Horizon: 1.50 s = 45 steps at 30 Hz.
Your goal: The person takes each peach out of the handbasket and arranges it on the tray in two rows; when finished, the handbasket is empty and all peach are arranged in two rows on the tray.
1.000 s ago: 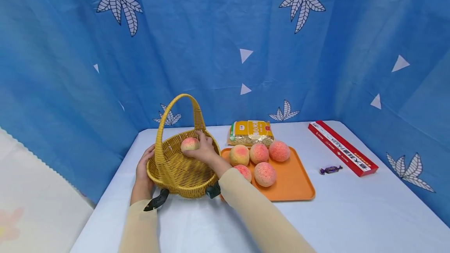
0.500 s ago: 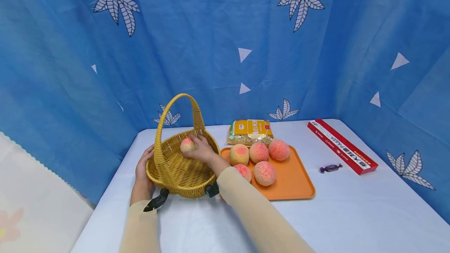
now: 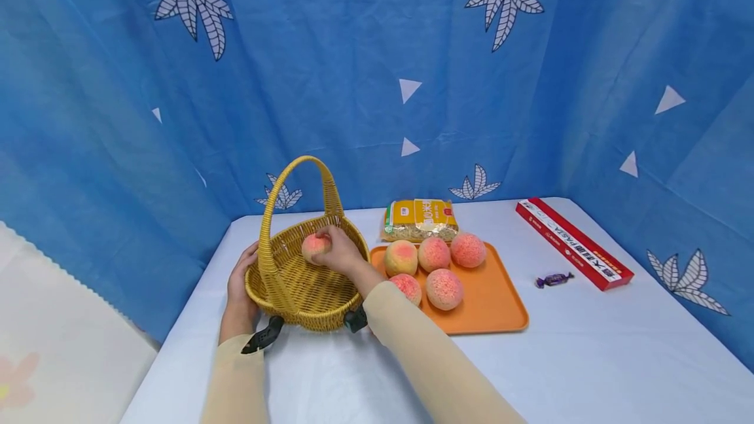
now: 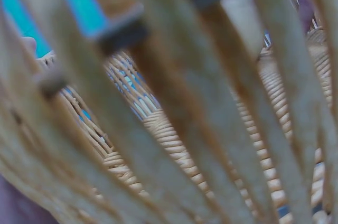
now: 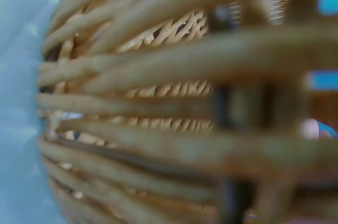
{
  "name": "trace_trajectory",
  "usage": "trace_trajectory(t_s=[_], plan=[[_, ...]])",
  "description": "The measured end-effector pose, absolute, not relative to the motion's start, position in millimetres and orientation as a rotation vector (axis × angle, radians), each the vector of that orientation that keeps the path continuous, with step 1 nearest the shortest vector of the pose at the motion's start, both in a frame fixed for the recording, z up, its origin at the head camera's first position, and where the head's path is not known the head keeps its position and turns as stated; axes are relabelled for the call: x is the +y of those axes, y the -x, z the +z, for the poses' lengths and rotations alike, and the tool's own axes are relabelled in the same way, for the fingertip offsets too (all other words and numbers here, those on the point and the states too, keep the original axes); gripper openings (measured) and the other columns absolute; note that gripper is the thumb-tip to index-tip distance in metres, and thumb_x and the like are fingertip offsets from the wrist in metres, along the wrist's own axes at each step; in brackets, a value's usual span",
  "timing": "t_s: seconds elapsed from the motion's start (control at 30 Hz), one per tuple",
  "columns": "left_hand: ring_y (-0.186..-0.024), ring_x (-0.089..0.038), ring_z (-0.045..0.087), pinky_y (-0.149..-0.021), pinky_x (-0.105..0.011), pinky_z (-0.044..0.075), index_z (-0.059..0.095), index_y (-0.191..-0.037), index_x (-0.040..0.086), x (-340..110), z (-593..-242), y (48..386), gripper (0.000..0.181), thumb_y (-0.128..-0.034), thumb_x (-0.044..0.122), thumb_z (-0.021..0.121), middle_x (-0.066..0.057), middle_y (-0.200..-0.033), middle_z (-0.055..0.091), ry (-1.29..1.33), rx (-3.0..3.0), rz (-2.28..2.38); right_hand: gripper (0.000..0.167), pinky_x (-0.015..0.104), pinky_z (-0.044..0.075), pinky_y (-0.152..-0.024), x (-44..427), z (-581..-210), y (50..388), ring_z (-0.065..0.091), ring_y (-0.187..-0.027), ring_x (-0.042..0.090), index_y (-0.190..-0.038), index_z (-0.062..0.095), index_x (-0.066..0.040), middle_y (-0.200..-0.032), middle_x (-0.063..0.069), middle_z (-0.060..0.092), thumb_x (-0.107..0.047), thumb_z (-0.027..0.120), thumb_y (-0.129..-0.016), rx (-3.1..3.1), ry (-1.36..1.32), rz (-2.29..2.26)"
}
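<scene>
A yellow wicker basket with a tall arched handle stands on the left part of the table. My left hand holds it from outside at its left wall, fingertips near the rim. Inside, toward the back, my right hand grips a pink and cream peach; whether the fruit touches the basket's bottom is hard to tell. Blurred weave of the basket fills the left wrist view. Close-up strands of the basket wall cover most of the right wrist view, and the peach cannot be made out there.
Right of the basket, an orange tray bears several peaches. Behind it lies a yellow bag of grain. Farther right are a long red pasta box and a purple-wrapped candy. A blue curtain hangs behind the table.
The peach in my right hand has shifted slightly left and lower within the basket, and the fingers over it have moved a little. My left hand stays on the basket.
</scene>
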<state>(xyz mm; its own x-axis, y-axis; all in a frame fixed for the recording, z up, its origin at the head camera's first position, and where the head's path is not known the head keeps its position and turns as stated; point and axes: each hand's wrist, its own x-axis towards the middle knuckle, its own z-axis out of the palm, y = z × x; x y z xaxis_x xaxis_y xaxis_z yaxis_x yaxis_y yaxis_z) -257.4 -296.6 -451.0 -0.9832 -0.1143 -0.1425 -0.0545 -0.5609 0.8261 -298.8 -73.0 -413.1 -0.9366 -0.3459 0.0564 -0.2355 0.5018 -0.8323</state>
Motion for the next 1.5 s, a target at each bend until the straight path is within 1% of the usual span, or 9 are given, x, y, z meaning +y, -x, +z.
trace_trajectory(t_s=[0.17, 0.27, 0.47, 0.6, 0.73, 0.93, 1.1, 1.23, 1.5], plan=[[-0.116, -0.002, 0.055, -0.094, -0.013, 0.049, 0.039, -0.148, 0.025, -293.9, -448.3, 257.3, 0.040, -0.1088, 0.021, 0.033, 0.013, -0.133, 0.051, -0.256, -1.503, -2.703, 0.035, 0.033, 0.052, -0.092, -70.5, -410.9, 297.5, 0.060, -0.116, 0.021, -0.124, 0.055, -0.014, -0.131, 0.005, 0.060, -0.014, 0.070, -0.092, 2.673, 0.541, -1.385], [-0.114, -0.001, 0.055, -0.095, -0.014, 0.049, 0.038, -0.148, 0.025, -293.9, -448.7, 257.1, 0.040, -0.1088, 0.021, 0.033, 0.013, -0.132, 0.051, -0.250, -1.508, -2.702, 0.032, 0.032, 0.051, -0.088, -70.5, -411.7, 297.6, 0.059, -0.110, 0.020, -0.121, 0.055, -0.015, -0.128, 0.005, 0.059, -0.012, 0.070, -0.093, 2.709, 0.538, -1.340], [-0.121, -0.004, 0.053, -0.095, -0.014, 0.049, 0.041, -0.146, 0.027, -296.4, -452.4, 256.9, 0.038, -0.1085, 0.023, 0.036, 0.015, -0.130, 0.055, -0.258, -1.504, -2.698, 0.040, 0.035, 0.052, -0.097, -72.8, -413.0, 296.4, 0.059, -0.118, 0.022, -0.124, 0.052, -0.016, -0.132, 0.005, 0.051, -0.014, 0.074, -0.091, 2.745, 0.522, -1.294], [-0.119, -0.004, 0.054, -0.094, -0.014, 0.049, 0.042, -0.146, 0.027, -296.5, -454.0, 257.4, 0.038, -0.1087, 0.023, 0.035, 0.014, -0.130, 0.055, -0.283, -1.511, -2.685, 0.046, 0.038, 0.052, -0.100, -73.9, -412.2, 293.5, 0.058, -0.121, 0.023, -0.129, 0.051, -0.015, -0.135, 0.006, 0.050, -0.014, 0.075, -0.090, 2.759, 0.522, -1.281], [-0.115, -0.003, 0.054, -0.094, -0.014, 0.048, 0.038, -0.149, 0.025, -295.9, -453.5, 257.9, 0.041, -0.1089, 0.022, 0.033, 0.014, -0.131, 0.053, -0.284, -1.517, -2.692, 0.054, 0.041, 0.052, -0.100, -74.0, -411.1, 291.1, 0.057, -0.122, 0.026, -0.137, 0.050, -0.015, -0.138, 0.007, 0.048, -0.016, 0.076, -0.089, 2.779, 0.508, -1.248], [-0.114, -0.002, 0.054, -0.095, -0.014, 0.048, 0.036, -0.149, 0.025, -296.6, -452.2, 258.5, 0.040, -0.1094, 0.020, 0.029, 0.015, -0.129, 0.053, -0.253, -1.520, -2.712, 0.062, 0.045, 0.053, -0.092, -74.5, -410.8, 290.4, 0.052, -0.118, 0.030, -0.145, 0.051, -0.018, -0.142, 0.006, 0.044, -0.022, 0.077, -0.089, 2.831, 0.475, -1.132], [-0.112, -0.001, 0.055, -0.095, -0.014, 0.048, 0.038, -0.146, 0.026, -297.9, -452.0, 259.7, 0.039, -0.1093, 0.020, 0.029, 0.015, -0.128, 0.054, -0.250, -1.509, -2.722, 0.059, 0.044, 0.053, -0.089, -75.1, -411.0, 291.0, 0.050, -0.116, 0.028, -0.140, 0.056, -0.022, -0.141, 0.005, 0.044, -0.025, 0.079, -0.086, 2.850, 0.464, -1.089], [-0.112, -0.001, 0.055, -0.095, -0.014, 0.048, 0.040, -0.145, 0.026, -297.8, -451.6, 260.4, 0.038, -0.1091, 0.020, 0.031, 0.015, -0.129, 0.054, -0.256, -1.473, -2.741, 0.059, 0.045, 0.054, -0.090, -74.7, -411.3, 290.4, 0.053, -0.118, 0.027, -0.136, 0.055, -0.024, -0.138, 0.005, 0.050, -0.025, 0.081, -0.084, 2.830, 0.460, -1.093], [-0.110, -0.001, 0.057, -0.093, -0.014, 0.050, 0.044, -0.142, 0.027, -297.4, -450.7, 259.4, 0.036, -0.1090, 0.020, 0.032, 0.015, -0.126, 0.057, -0.277, -1.452, -2.751, 0.060, 0.042, 0.053, -0.095, -72.6, -410.2, 287.2, 0.060, -0.117, 0.024, -0.133, 0.052, -0.018, -0.129, 0.007, 0.061, -0.023, 0.083, -0.081, 2.785, 0.510, -1.155]])
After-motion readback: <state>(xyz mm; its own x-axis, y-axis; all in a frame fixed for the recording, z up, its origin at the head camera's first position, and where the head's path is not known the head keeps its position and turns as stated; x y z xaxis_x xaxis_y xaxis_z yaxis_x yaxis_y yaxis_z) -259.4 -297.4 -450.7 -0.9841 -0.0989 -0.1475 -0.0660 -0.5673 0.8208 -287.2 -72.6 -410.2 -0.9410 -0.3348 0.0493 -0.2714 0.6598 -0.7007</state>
